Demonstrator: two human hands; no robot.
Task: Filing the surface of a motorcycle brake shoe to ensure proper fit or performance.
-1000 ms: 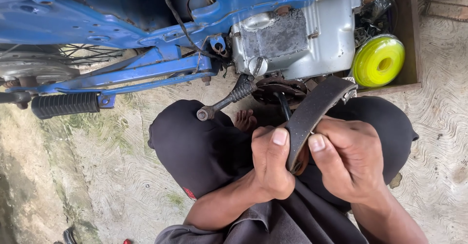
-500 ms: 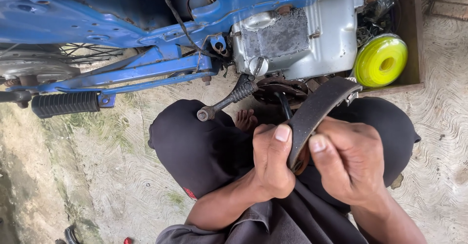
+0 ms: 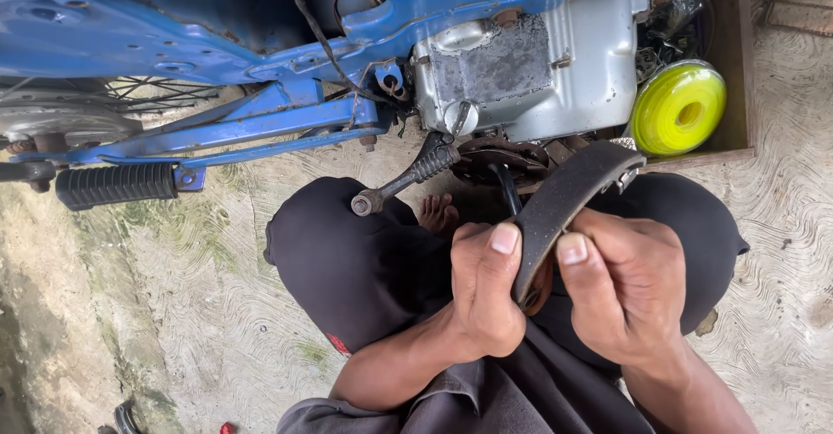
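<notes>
- centrally, a curved dark brake shoe [image 3: 568,200] is held over the person's lap, its upper end tilted toward the silver engine case [image 3: 555,69].
- left hand [image 3: 486,291]: grip clamped on the shoe's lower end, thumb pressed against its outer lining.
- right hand [image 3: 629,282]: grip likewise clamped on the shoe from the other side, thumb beside the left thumb.
- behind the hands, a blue motorcycle frame [image 3: 260,35] with a black ribbed footpeg [image 3: 117,185] at left and a kick lever [image 3: 403,178] reaching toward the knee.
- at upper right, a yellow spool [image 3: 677,108] sits in a wooden box [image 3: 742,69] on the concrete floor [image 3: 173,312].
</notes>
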